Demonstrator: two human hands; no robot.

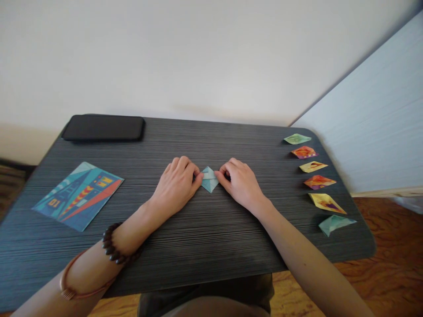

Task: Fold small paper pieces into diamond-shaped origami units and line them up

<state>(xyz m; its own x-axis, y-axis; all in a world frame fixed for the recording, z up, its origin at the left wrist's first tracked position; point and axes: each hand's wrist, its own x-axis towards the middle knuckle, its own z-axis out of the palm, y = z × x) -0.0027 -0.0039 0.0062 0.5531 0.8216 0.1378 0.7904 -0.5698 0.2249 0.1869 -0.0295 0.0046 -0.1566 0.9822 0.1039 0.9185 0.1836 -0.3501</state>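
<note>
A small light-blue folded origami paper (pixel 209 179), kite-shaped with a pale band across it, lies at the middle of the table between both hands. My left hand (pixel 179 180) pinches its left corner between thumb and forefinger. On the opposite corner, the thumb and forefinger of my right hand (pixel 240 181) are closed in the same way. The fingertips cover the two side corners of the paper; its top and bottom points show.
A dark wood-grain table (pixel 185 251) stands against a white wall. At its back left lies a black rectangular case (pixel 103 128). Patterned square paper (pixel 81 196) rests on the left. Several folded paper pieces, among them a yellow one (pixel 327 203), line the right edge.
</note>
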